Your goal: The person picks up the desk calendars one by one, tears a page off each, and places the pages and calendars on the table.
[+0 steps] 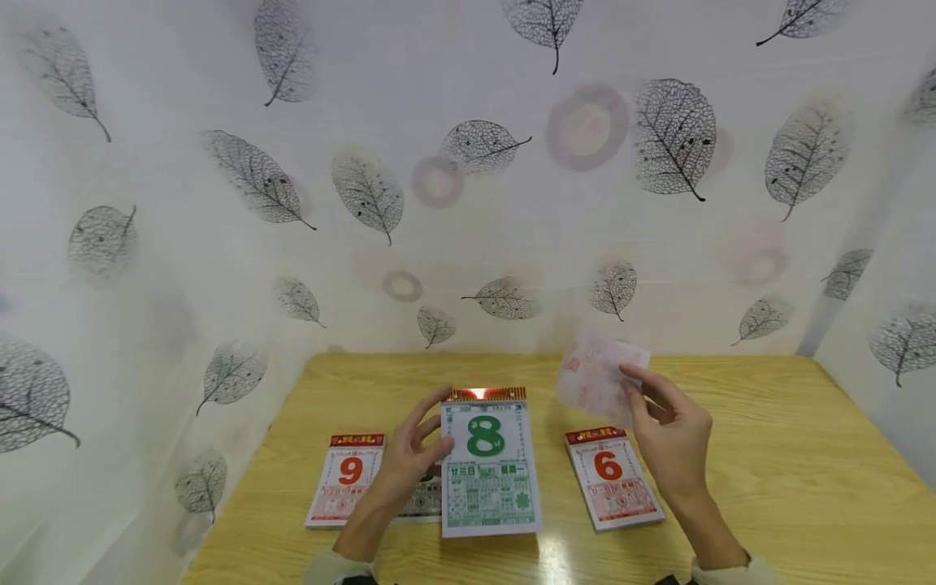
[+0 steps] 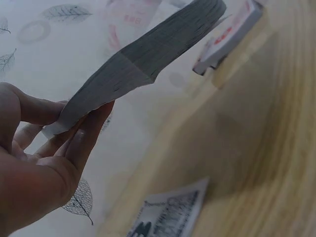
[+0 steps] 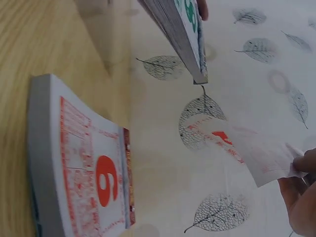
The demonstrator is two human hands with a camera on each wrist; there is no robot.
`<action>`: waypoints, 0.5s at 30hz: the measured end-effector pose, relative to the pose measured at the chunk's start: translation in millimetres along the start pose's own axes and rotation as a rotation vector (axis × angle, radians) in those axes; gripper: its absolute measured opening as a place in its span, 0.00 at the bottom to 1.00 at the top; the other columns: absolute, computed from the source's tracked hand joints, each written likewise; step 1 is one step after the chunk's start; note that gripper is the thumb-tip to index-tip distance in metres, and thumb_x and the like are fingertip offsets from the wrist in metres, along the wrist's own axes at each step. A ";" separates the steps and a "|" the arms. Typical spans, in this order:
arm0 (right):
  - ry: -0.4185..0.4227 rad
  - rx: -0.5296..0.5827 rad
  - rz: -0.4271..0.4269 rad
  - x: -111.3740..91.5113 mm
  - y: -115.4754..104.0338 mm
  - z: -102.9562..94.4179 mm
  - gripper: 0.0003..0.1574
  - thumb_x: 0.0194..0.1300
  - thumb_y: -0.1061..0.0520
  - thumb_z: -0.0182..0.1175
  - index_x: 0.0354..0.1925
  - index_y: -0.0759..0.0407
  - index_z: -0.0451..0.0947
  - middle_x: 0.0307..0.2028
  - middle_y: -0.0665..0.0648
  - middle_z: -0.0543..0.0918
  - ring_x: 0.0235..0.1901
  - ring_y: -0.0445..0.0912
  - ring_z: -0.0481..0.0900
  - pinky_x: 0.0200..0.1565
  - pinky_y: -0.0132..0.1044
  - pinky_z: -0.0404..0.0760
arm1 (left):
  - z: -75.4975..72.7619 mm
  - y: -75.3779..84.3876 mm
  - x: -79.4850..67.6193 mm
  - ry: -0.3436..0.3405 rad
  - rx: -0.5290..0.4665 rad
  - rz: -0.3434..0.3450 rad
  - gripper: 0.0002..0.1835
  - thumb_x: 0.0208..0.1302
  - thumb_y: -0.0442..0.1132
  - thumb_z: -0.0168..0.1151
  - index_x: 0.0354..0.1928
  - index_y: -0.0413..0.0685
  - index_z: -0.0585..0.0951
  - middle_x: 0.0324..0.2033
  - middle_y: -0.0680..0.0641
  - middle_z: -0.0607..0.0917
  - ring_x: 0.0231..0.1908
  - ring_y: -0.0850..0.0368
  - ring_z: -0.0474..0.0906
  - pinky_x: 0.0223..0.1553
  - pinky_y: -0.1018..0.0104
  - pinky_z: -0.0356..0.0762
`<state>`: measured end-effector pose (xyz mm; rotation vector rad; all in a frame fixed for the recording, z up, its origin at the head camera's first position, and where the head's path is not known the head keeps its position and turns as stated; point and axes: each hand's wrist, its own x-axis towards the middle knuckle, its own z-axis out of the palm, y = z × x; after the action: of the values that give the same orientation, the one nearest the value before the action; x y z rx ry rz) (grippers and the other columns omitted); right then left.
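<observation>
My left hand (image 1: 409,463) grips a thick tear-off calendar (image 1: 490,479) by its left edge, thumb on the front page, which carries a large green 8. In the left wrist view the thumb and fingers pinch this pad (image 2: 143,59), whose page edges face the camera above the table. Off to the right, my right hand (image 1: 673,431) pinches a loose, thin sheet (image 1: 595,378) by its edge. Red print shows on that sheet (image 3: 261,158) in the right wrist view, and it hangs apart from the pads.
On the wooden table (image 1: 768,455) lie a calendar with a red 9 (image 1: 344,487) at left and one with a red 6 (image 1: 617,483) at right. A dark-printed calendar (image 1: 422,505) is partly hidden behind the held pad. A leaf-patterned wall (image 1: 512,227) stands behind.
</observation>
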<state>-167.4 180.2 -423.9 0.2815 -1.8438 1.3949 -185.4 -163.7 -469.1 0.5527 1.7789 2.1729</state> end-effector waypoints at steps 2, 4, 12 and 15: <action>-0.031 -0.013 -0.031 -7.3 3.1 7.2 0.19 0.59 0.81 0.62 0.47 0.70 0.86 0.43 0.65 0.89 0.46 0.36 0.86 0.45 0.27 0.84 | -0.8 -3.5 -1.9 0.020 0.013 -0.034 0.39 0.75 0.29 0.57 0.81 0.56 0.54 0.67 0.30 0.71 0.49 0.45 0.86 0.45 0.49 0.87; -0.079 -0.025 -0.061 -14.9 5.2 14.1 0.21 0.59 0.82 0.62 0.48 0.70 0.86 0.43 0.66 0.89 0.46 0.38 0.86 0.43 0.27 0.85 | -1.9 -6.2 -3.9 0.039 0.028 -0.058 0.39 0.75 0.30 0.57 0.81 0.57 0.55 0.67 0.31 0.72 0.47 0.45 0.86 0.44 0.51 0.88; -0.344 -0.262 -0.468 -51.0 4.8 35.7 0.16 0.70 0.74 0.57 0.52 0.68 0.84 0.45 0.64 0.88 0.38 0.57 0.90 0.38 0.32 0.87 | -9.0 -12.3 -7.0 0.075 0.058 -0.086 0.37 0.75 0.29 0.57 0.81 0.57 0.56 0.64 0.31 0.75 0.44 0.45 0.87 0.38 0.58 0.88; -0.447 -0.308 -0.531 -61.2 5.8 38.7 0.20 0.81 0.64 0.46 0.53 0.67 0.84 0.48 0.64 0.87 0.40 0.58 0.89 0.39 0.36 0.88 | -11.0 -14.0 -7.6 0.092 0.066 -0.098 0.37 0.76 0.30 0.56 0.80 0.59 0.57 0.64 0.31 0.75 0.45 0.44 0.86 0.38 0.58 0.88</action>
<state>-147.8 131.3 -473.8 0.9049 -2.0949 0.7067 -184.0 -173.8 -485.5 0.3776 1.8897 2.1114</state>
